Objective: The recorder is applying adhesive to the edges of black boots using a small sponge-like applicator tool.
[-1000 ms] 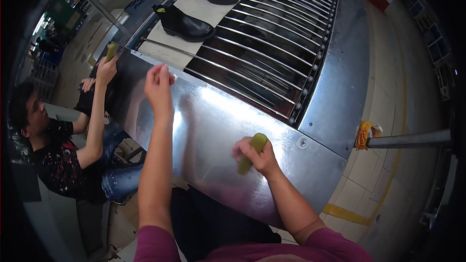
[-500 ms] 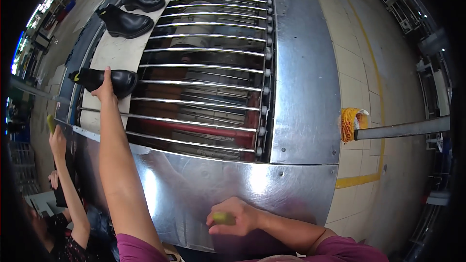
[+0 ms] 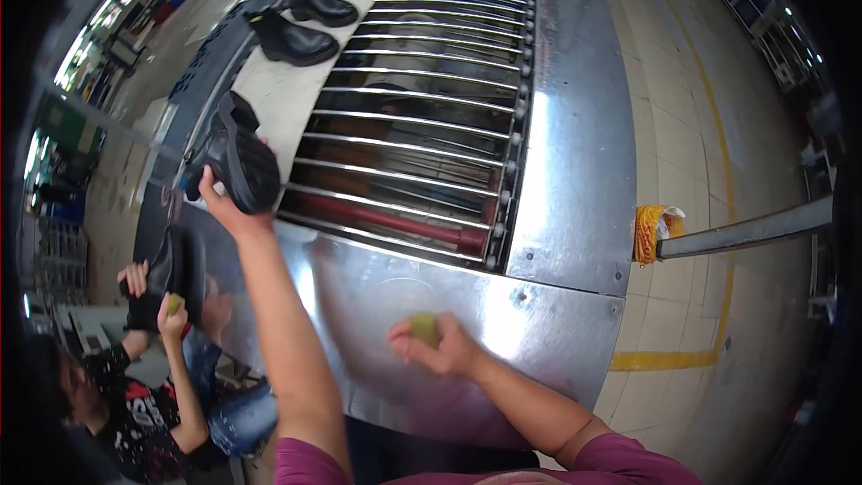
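Observation:
My left hand grips a black ankle boot above the near end of the cream belt. The boot is tilted, with its dark sole turned toward me and to the right. In my right hand is a small yellow-green block, its exact kind unclear, held over the shiny metal table. The fingers of that hand are curled round the block and slightly blurred. Farther along the belt stand a black ankle boot and another black boot.
Metal rollers run beside the belt, with a steel side panel on their right. A co-worker at lower left holds a black boot and a yellow-green piece. A metal bar with a yellow wrap juts in from the right.
My left hand has lifted the boot off the belt and tipped its sole toward me. My right hand has risen slightly with the block. The view has shifted; the co-worker's boot now shows.

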